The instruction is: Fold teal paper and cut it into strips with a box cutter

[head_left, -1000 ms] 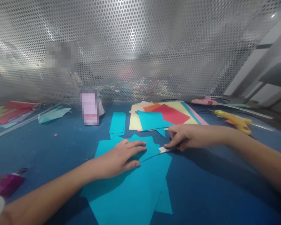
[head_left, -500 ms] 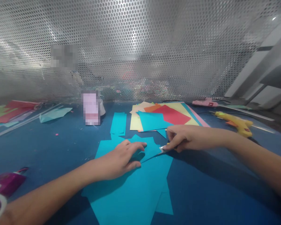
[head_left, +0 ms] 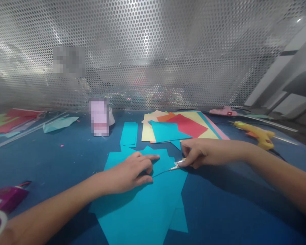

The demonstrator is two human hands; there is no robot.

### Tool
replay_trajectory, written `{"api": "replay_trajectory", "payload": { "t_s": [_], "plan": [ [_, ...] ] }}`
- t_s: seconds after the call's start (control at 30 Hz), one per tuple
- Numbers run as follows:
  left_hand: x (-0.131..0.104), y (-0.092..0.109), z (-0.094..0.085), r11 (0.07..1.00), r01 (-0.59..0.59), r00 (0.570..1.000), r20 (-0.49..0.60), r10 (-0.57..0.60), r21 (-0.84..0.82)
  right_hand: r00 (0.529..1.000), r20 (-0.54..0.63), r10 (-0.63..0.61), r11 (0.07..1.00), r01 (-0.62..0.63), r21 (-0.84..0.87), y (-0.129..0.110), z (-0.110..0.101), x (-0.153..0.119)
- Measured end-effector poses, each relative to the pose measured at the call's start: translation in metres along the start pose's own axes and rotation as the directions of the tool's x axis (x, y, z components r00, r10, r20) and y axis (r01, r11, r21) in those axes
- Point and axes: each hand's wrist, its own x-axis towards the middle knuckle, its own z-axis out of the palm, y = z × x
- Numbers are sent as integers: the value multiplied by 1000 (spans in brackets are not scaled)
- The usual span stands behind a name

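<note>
The left hand (head_left: 134, 172) presses down on the blue paper sheets (head_left: 145, 207) on the table (head_left: 226, 211), fingers partly spread, 1 pointing ahead. The right hand (head_left: 196, 153) pinches a small cutting tool (head_left: 178, 164), its tip at a slit in the paper. Beyond lie 1 yellow glue gun (head_left: 257, 133) and stacked colored sheets (head_left: 201, 120).

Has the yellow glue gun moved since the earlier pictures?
No. The yellow glue gun lies in the same place on the table, judged against the perforated metal screen behind it.
</note>
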Motion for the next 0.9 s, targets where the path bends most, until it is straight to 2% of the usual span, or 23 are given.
{"api": "replay_trajectory", "payload": {
  "t_s": [0.17, 0.33, 0.53, 0.7, 0.9],
  "plan": [
    [-3, -3, -15, 999, -33, 992, 120, 34, -17, 1000, 11, -6, 1000, 6, 5, 1, 0, 0],
    [-5, -6, -18, 998, -67, 984, 162, 68, -10, 998, -27, -51, 999, 51, -6, -2, 5, 3],
    [-7, -6, -17, 998, -66, 986, 155, 67, -14, 999, -49, -9, 999, 10, 33, -16, 8, 4],
    [-7, -7, -18, 998, -55, 984, 170, 59, -27, 999, -16, -27, 999, 27, -39, -17, 4, 3],
    [-6, -8, -18, 997, -49, 980, 190, 61, -63, 996, -50, -71, 994, 67, -83, -16, 9, 7]
  ]
}}
